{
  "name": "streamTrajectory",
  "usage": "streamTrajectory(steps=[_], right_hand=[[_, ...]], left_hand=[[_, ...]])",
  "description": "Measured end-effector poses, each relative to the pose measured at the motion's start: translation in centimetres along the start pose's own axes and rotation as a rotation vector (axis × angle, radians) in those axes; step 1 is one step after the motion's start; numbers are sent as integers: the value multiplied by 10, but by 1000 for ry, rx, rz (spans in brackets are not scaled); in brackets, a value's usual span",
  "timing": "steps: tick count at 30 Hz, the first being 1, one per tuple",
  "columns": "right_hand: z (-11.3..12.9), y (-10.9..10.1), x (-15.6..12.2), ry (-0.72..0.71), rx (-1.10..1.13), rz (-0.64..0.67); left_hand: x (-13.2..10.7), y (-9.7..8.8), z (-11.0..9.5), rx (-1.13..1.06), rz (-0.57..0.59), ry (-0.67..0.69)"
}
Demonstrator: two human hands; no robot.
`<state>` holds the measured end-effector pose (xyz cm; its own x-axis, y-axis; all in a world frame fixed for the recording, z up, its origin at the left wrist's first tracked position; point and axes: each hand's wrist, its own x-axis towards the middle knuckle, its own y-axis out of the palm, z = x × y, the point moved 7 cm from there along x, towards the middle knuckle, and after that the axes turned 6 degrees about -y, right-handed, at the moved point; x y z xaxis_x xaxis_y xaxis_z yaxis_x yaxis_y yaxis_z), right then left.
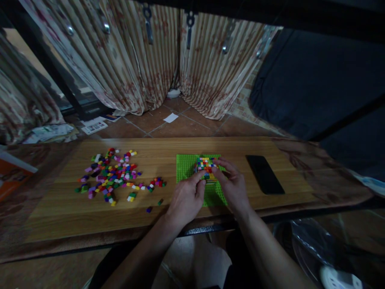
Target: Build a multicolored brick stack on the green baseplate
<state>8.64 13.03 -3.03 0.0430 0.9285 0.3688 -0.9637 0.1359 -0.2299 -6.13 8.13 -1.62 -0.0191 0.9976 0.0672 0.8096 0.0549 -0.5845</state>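
Observation:
A compact multicoloured structure of toy bricks (207,161) stands on a green studded baseplate (184,161). My left hand (187,197) is at its near left side, with thumb and curled fingers against the bricks. From the right, my right hand (233,185) closes on the structure, its thumb and fingertips at the top and right edge. Any single brick between the fingertips is too small to make out. The hands partly cover the structure's near side and the baseplate.
Loose coloured bricks (116,173) lie heaped on the left of the wooden table (144,150), with a few strays (148,209) nearer me. A black phone-like slab (264,174) lies right of the baseplate. An orange and white box (13,174) stands at far left.

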Motion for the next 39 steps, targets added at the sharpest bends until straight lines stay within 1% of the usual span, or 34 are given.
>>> streamTrajectory(steps=[4,9,13,16,18,20,22,24,25,26,29,31,35,39], right_hand=[[-6,8,1,28,-4,-10],[-9,14,-1,97,29,-43],[-3,14,-2,85,49,-71],[-2,15,-1,72,23,-79],[-4,15,-1,70,-1,-84],[-6,16,-3,76,4,-84],[-7,17,-4,84,32,-90],[-5,16,-6,92,60,-89],[-4,14,-7,95,71,-89],[-3,12,-7,94,79,-95],[3,-2,-6,67,56,-182],[7,-9,-5,48,24,-226],[7,-14,-4,38,45,-247],[5,-11,-4,72,76,-219]], left_hand=[[0,2,0,6,-5,21],[0,2,-1,21,-4,40],[0,3,-2,25,8,35],[0,-2,-1,16,-14,27],[1,-11,4,3,-59,12],[4,-27,14,-26,-121,-20],[8,-47,29,-54,-183,-61],[11,-69,49,-20,-231,-107],[12,-79,59,12,-234,-139],[13,-87,70,44,-214,-160],[10,-96,93,131,-60,-177],[6,-98,100,164,-10,-171],[1,-91,97,274,46,-141],[3,-87,91,377,45,-150]])
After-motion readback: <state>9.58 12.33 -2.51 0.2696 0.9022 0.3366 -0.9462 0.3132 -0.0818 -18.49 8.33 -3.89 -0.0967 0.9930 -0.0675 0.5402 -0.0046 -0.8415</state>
